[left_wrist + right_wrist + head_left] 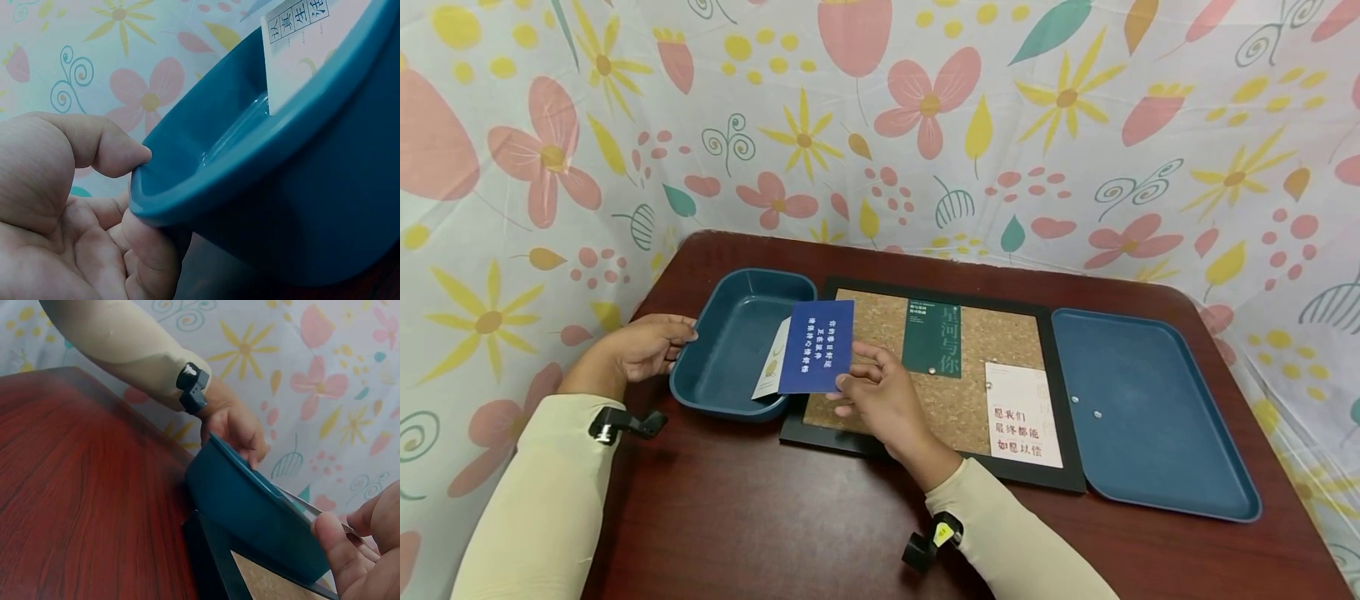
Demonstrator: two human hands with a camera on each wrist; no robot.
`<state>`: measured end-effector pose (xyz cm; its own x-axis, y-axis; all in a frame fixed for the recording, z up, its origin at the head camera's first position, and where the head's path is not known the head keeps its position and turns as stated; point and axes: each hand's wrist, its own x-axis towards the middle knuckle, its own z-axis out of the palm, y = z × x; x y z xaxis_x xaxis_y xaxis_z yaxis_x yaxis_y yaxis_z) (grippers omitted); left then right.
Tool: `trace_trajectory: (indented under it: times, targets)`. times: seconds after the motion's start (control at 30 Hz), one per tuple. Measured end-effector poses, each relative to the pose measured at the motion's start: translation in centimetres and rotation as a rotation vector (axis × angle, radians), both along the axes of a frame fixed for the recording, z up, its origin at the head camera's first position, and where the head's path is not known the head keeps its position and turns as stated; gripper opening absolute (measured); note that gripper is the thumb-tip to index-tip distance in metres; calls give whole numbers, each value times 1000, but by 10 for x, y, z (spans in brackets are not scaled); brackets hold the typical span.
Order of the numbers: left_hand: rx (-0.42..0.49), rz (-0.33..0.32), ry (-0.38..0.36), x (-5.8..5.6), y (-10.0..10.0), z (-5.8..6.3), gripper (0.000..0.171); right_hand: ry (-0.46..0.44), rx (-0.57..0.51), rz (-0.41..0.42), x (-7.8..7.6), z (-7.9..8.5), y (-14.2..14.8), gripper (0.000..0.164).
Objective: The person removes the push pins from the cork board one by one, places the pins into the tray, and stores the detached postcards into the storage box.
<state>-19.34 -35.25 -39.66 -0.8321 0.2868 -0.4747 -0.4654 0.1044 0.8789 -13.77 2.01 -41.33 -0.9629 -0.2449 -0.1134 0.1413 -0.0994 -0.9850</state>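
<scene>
My left hand (651,346) pinches the rim of a deep blue plastic bin (722,333) between thumb and fingers, at its left side. My right hand (883,396) pinches a dark blue card (817,346) with white writing by its right edge, above the bin's right rim. Partly covered by it, a white card (771,362) reaches down into the bin; printed characters show on this white card (300,50) in the left wrist view. In the right wrist view, the thumb and fingers of my right hand (369,550) close on a thin edge near the bin (250,506).
A black-framed cork board (872,333) lies right of the bin. On it are a green card (931,337) and a white card with red writing (1022,417), each with a pin. A flat blue tray (1157,425) holding two small pins lies farther right. Floral cloth (880,125) hangs behind.
</scene>
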Motion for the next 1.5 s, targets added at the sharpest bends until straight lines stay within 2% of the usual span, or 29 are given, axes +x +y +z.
trace_trajectory:
  times: [0.53, 0.83, 1.1, 1.23, 1.5]
  targets:
    - [8, 19, -2, -1, 0, -4, 15, -32, -12, 50, 0, 0, -13, 54]
    - [13, 13, -1, -1, 2, -3, 15, 20, 17, 74, 0, -3, -16, 55]
    - [44, -14, 18, -1, -1, -4, 16, 45, 19, 143, 3, -1, -16, 57]
    - [55, -26, 24, -2, -2, -6, 18, 27, 19, 124, 2, -2, -16, 56]
    - [12, 6, 4, -1, 0, -4, 16, 33, 29, 113, 2, -5, -14, 54]
